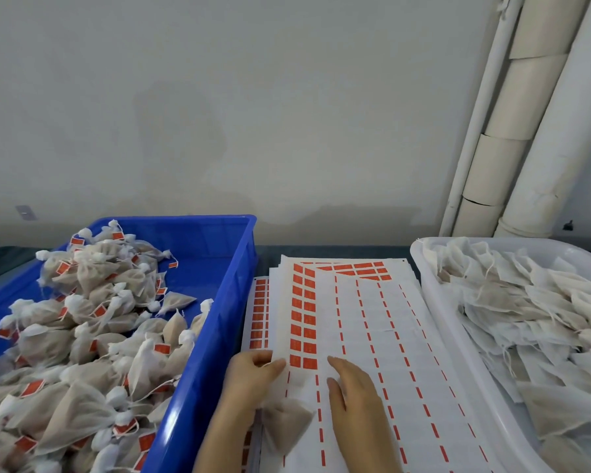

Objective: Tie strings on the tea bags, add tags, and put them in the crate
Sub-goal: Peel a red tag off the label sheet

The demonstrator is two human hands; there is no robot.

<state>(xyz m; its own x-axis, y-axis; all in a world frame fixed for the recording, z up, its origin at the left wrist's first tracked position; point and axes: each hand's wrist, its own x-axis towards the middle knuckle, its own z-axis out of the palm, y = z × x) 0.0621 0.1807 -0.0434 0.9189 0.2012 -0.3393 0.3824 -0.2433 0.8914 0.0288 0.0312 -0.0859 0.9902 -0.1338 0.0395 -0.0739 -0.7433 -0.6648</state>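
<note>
Our left hand [253,377] is curled round a tea bag [289,426] beside the crate [219,322], our right hand [354,397] lying flat, fingers straight, on the tag sheet [372,319].

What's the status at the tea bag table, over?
Left hand holds tea bag, fingers at tag sheet edge. Right hand flat on tag sheet. Blue crate beside left hand, nothing between.

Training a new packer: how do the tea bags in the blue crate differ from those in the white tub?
Crate bags in the blue crate are tied shut at the neck; tub bags in the white tub lie untied, strings loose. Crate bags carry red tags; tub bags none. Both are off-white pouches.
</note>
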